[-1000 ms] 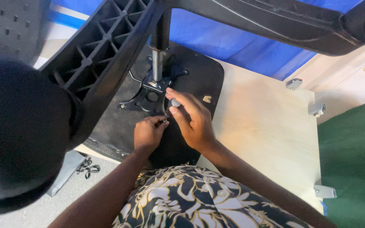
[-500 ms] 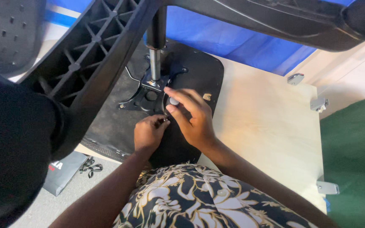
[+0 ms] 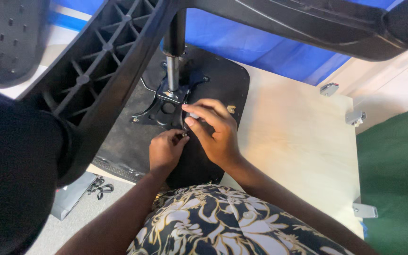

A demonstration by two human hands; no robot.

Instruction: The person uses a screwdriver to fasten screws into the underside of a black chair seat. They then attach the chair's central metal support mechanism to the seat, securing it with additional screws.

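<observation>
Pale wooden table carries an upturned black chair seat, whose metal mounting plate looks rigid and heavy, best gripped by its edges. Left hand pinches something tiny; right hand curls beside it, contents hidden.

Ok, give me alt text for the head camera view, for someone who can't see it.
Two bare hands, left hand and right hand, work together at a black metal bracket on the underside of an upturned office chair seat. The seat lies on a pale wooden board, with chair legs looming overhead.
</observation>
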